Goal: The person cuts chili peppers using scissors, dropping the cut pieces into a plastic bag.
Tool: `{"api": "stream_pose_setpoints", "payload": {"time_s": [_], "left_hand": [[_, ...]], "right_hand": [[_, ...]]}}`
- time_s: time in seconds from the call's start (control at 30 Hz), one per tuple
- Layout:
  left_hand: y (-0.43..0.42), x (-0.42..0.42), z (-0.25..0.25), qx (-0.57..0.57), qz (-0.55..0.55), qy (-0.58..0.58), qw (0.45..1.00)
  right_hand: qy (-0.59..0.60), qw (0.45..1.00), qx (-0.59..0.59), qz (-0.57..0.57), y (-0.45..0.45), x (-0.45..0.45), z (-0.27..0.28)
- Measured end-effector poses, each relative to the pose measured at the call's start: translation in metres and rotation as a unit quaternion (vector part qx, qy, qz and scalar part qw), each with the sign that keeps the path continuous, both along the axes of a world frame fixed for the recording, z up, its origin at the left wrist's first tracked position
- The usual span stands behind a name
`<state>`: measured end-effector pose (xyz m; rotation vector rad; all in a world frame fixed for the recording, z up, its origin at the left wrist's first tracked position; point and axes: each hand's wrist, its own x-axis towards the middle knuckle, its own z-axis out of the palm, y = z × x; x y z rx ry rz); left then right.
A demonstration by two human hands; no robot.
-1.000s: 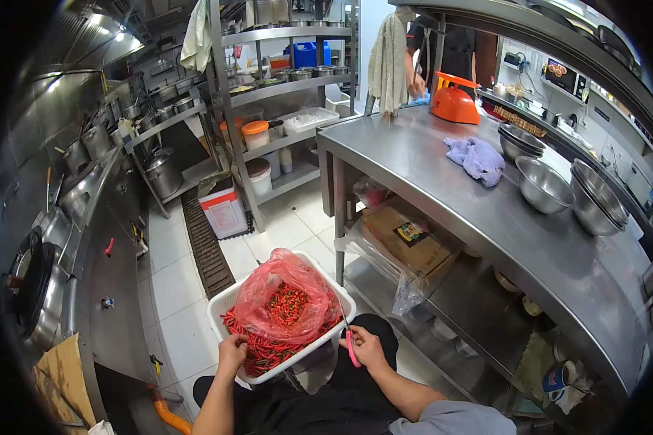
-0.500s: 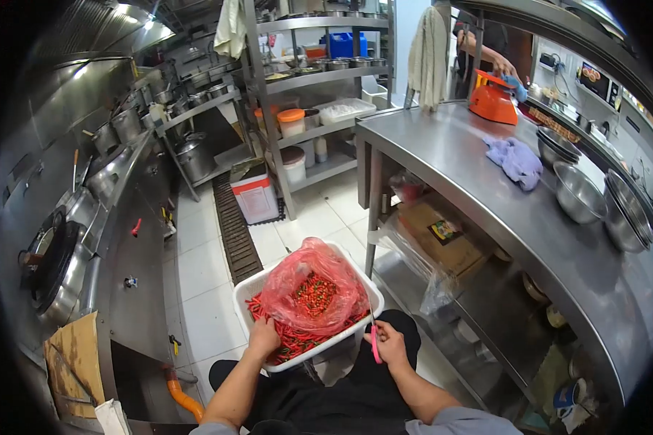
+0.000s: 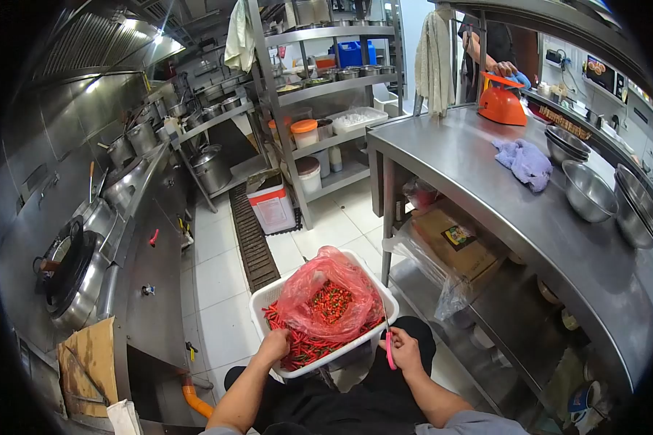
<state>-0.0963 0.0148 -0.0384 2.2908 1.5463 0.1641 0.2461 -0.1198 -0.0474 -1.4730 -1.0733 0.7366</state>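
Observation:
A white plastic basket (image 3: pixel 260 317) holds many red chilies (image 3: pixel 308 351), with an open pink plastic bag (image 3: pixel 294 290) of smaller cut chilies on top of them. At the basket's left front edge is my left hand (image 3: pixel 274 346), its fingers pressed together among the loose chilies; whether a chili is between them is hidden. My right hand (image 3: pixel 402 349), beside the basket's right front corner, is closed round pink-handled scissors (image 3: pixel 390 349). Their blades point up along the basket's rim.
A steel table (image 3: pixel 442 145) at the right bears a purple cloth (image 3: pixel 524 164), metal bowls (image 3: pixel 589 190) and an orange scale (image 3: pixel 502 109), where another person's hand (image 3: pixel 502 68) rests with a blue cloth. Stoves with pans line the left. A white bin (image 3: pixel 272 206) stands ahead.
The view has swung left, so the scene sits further right. My left hand has dipped into the chilies and come to the basket's edge. The other person's hand has come onto the orange scale.

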Motion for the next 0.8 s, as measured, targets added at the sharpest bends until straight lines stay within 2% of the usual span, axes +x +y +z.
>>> {"api": "stream_pose_setpoints", "payload": {"time_s": [0.03, 0.07, 0.23, 0.37, 0.47, 0.53, 0.63, 0.73, 0.8], "left_hand": [[0.001, 0.001, 0.004, -0.054, -0.014, 0.036, 0.998], [0.002, 0.0, -0.001, -0.054, -0.014, 0.034, 0.998], [-0.001, -0.008, -0.022, 0.048, -0.018, 0.004, 0.999], [-0.01, -0.01, -0.027, 0.081, -0.028, -0.008, 0.996], [-0.03, -0.004, -0.035, 0.083, -0.081, 0.026, 0.993], [-0.04, 0.002, -0.037, 0.177, -0.068, 0.042, 0.981], [-0.042, 0.003, -0.029, 0.134, -0.045, 0.03, 0.989], [-0.049, 0.01, -0.022, 0.14, 0.014, -0.02, 0.99], [-0.051, 0.009, -0.016, 0.155, 0.011, -0.04, 0.987]], "right_hand": [[-0.002, 1.0, 0.0, 0.0, -0.001, 0.0, 0.0], [-0.003, 1.0, -0.003, 0.001, -0.002, 0.0, -0.001], [0.02, 1.0, 0.002, -0.008, 0.003, 0.001, -0.017], [-0.024, 0.999, -0.022, 0.002, 0.004, 0.003, -0.024], [-0.058, 0.998, -0.023, -0.001, 0.002, 0.001, -0.017], [-0.08, 0.997, -0.021, -0.003, 0.008, 0.001, -0.011], [-0.042, 0.999, -0.022, -0.005, 0.003, -0.003, -0.012], [-0.03, 0.999, -0.021, -0.005, 0.004, -0.002, -0.013], [-0.038, 0.999, -0.021, -0.003, 0.003, -0.001, -0.017]]}}
